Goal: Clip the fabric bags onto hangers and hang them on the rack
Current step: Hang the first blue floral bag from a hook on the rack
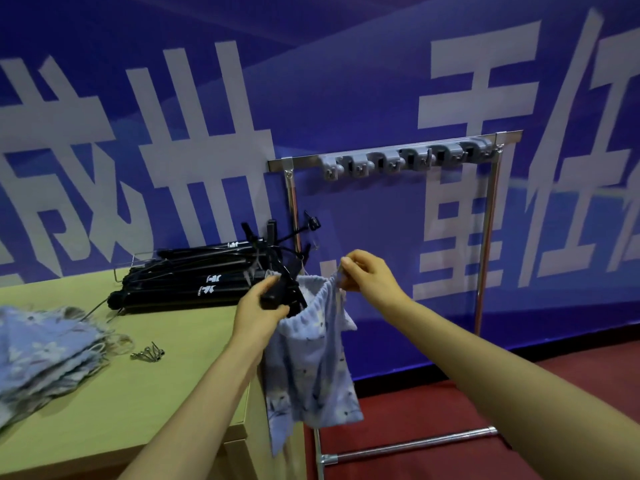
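Since the fabric bag [311,362] hangs limp and light, its gathered rim suits gripping: left hand [258,306] clamps a black hanger clip [282,294] at nine o'clock, right hand [370,277] pinches the rim at three.

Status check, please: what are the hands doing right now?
Left hand grips black clip hanger. Right hand pinches rim of pale blue floral fabric bag. Steel rack bare of bags. Path clear.

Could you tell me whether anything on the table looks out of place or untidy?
The black hangers lie in a loose, tangled heap, clips sticking up. A few small metal pieces lie loose beside the stack of fabric bags. Nothing looks damaged.
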Demonstrator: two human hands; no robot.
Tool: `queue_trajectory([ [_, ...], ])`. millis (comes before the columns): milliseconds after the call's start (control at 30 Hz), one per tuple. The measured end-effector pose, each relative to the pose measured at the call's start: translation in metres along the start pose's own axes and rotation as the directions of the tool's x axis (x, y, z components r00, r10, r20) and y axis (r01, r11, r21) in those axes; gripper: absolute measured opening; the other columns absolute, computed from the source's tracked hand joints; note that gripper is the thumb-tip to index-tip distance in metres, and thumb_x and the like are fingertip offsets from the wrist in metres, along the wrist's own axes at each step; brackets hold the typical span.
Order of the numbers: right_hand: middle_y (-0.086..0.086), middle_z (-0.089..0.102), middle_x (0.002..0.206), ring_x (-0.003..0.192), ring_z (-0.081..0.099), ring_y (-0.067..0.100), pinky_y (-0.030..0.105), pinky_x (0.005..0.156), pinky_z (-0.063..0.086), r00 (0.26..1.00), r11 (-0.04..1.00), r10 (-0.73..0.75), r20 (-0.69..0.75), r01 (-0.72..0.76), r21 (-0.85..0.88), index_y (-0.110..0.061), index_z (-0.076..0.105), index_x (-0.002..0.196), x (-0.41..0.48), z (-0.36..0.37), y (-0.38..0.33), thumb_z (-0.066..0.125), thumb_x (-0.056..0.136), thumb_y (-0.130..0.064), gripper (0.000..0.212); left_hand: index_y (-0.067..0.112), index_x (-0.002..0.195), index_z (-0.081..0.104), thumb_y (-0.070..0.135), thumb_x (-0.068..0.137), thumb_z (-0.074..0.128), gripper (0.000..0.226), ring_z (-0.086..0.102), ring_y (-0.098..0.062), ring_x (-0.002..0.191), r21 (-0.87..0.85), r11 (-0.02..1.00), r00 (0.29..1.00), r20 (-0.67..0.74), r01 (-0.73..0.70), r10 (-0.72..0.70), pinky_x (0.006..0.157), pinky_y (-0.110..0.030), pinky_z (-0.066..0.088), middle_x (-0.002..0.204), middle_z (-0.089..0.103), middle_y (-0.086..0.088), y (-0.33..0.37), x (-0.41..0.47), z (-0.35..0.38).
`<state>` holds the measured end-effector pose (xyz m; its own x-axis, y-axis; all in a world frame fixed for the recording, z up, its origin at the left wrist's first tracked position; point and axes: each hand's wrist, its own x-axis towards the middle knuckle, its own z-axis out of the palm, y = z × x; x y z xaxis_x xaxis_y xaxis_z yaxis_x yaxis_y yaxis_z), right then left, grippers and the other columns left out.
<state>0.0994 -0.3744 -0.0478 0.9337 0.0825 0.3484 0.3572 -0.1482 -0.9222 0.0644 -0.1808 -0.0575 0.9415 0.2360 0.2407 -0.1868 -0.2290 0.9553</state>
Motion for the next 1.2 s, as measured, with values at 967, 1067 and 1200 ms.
queue_trajectory([
  [967, 0.012, 0.052, 0.055, 0.051, 0.047, 0.021, 0.027, 0.047, 0.038, 0.807, 0.811, 0.584, -0.087, -0.575, 0.11, -0.003, 0.05, 0.06, -0.001, 0.007, 0.026, 0.059, 0.088, -0.005, 0.029, 0.005, 0.091, 0.066, -0.004, 0.088, 0.056, 0.013, 0.061, -0.002, 0.055, -0.364, 0.922, 0.983, -0.169, -0.131, 0.073, 0.057, -0.012, 0.051, 0.076, 0.064, -0.005, 0.022, 0.015, 0.015],
  [1067, 0.005, 0.04, 0.049, 0.048, 0.032, 0.017, 0.024, 0.046, 0.028, 0.795, 0.78, 0.605, 0.046, -0.58, -0.234, -0.011, 0.042, 0.059, -0.005, 0.006, 0.029, 0.045, 0.088, 0.0, 0.031, 0.011, 0.087, 0.066, -0.003, 0.089, 0.055, 0.018, 0.062, -0.005, 0.058, -0.339, 0.934, 0.986, -0.157, -0.111, 0.06, 0.059, -0.014, 0.051, 0.078, 0.064, -0.004, 0.017, 0.017, 0.018],
  [1200, 0.01, 0.04, 0.06, 0.054, 0.033, 0.02, 0.029, 0.051, 0.031, 0.834, 0.811, 0.549, -0.052, -0.547, -0.21, -0.009, 0.045, 0.059, 0.007, -0.004, 0.036, 0.047, 0.087, 0.003, 0.03, 0.01, 0.087, 0.067, -0.004, 0.089, 0.055, 0.019, 0.06, -0.004, 0.054, -0.357, 0.93, 0.987, -0.16, -0.085, 0.028, 0.058, -0.015, 0.051, 0.076, 0.064, -0.005, 0.009, 0.016, 0.019],
])
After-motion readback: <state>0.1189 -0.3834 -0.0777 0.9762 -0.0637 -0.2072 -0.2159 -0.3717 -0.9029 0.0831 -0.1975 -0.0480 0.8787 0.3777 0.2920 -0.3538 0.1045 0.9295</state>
